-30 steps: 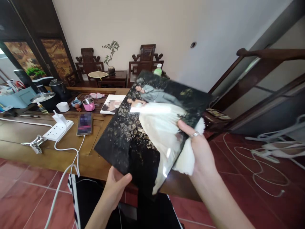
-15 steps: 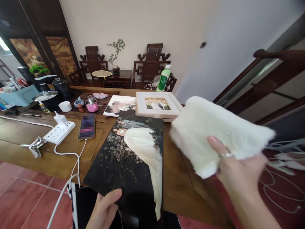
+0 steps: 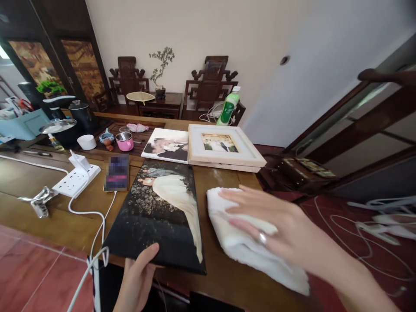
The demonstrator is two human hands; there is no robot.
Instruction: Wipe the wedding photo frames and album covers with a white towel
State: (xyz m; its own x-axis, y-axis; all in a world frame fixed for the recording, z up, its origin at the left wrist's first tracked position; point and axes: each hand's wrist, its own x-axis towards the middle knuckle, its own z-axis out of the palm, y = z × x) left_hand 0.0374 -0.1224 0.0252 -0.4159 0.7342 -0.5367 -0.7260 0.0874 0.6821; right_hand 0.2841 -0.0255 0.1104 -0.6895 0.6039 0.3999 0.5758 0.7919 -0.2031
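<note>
A dark photo print (image 3: 159, 216) of two people, one in a long white gown, lies flat on the wooden table (image 3: 55, 216). My left hand (image 3: 138, 279) grips its near edge, thumb on top. A white fluffy cloth (image 3: 250, 242) lies on the table just right of the print. My right hand (image 3: 276, 229) rests flat on the cloth, fingers stretched out and a ring on one finger.
Behind the print lie another photo print (image 3: 167, 145) and a white framed photo (image 3: 224, 147). A phone (image 3: 116, 172), a white power strip (image 3: 76, 177) with cables, a pink cup (image 3: 125, 142) and a green bottle (image 3: 228, 107) stand further off. Cables lie on the red floor at right.
The print went from held up in both hands to lying flat on the table. My right hand lifted the cloth away, then laid it on the table beside the print.
</note>
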